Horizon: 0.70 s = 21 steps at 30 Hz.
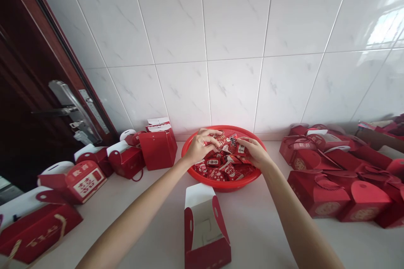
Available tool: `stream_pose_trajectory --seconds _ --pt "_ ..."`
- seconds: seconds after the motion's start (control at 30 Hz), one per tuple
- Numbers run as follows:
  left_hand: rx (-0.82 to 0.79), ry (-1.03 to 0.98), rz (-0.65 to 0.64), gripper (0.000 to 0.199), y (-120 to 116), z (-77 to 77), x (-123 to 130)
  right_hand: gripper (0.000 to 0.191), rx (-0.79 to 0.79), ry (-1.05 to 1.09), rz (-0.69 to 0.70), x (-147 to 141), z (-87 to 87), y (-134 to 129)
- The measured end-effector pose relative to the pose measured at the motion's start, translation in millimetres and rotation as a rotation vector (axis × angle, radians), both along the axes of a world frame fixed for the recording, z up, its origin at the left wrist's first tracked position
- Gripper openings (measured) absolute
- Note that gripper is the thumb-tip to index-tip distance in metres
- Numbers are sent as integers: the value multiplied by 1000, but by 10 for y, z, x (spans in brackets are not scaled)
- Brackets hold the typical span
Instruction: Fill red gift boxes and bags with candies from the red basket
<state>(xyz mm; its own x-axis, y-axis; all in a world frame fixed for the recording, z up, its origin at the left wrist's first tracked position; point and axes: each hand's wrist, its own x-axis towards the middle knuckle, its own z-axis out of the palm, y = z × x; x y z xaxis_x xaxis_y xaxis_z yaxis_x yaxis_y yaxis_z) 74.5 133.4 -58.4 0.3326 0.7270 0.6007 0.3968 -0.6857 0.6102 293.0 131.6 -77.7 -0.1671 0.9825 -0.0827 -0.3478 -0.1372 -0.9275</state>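
Observation:
A round red plastic basket (224, 185) full of red wrapped sweets (231, 170) stands against the tiled wall. My left hand (202, 146) is over the basket's left part, its fingers curved and apart above the wrappers. On the right side of the basket, my right hand (253, 151) has its fingertips closed on a red packet (241, 148) with white and black print. In front of the basket sits an open red box (208, 256) with a white inside; its flaps stand up and nothing shows in it.
Several red boxes (126, 163) line the left side, near a dark door with a metal handle (74, 105). More red boxes (331, 195) are grouped at the right. White tiled wall (233, 88) rises behind the basket.

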Motion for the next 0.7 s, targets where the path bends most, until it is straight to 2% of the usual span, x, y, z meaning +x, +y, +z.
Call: stream_pose_trajectory --seconds 0.17,0.3,0.43,0.6,0.7 --pt "149 160 -12 24 -90 13 127 39 51 16 77 9 40 -52" --pt "149 165 -45 27 -117 2 193 55 73 20 107 17 62 -75" --pt "-35 44 -47 28 -132 16 194 64 88 22 91 17 56 -84" --pt "-280 -228 94 36 -114 -6 188 62 137 20 91 4 59 -110" --pt "-435 -282 25 37 -158 -20 190 62 186 19 77 -28 95 -144"
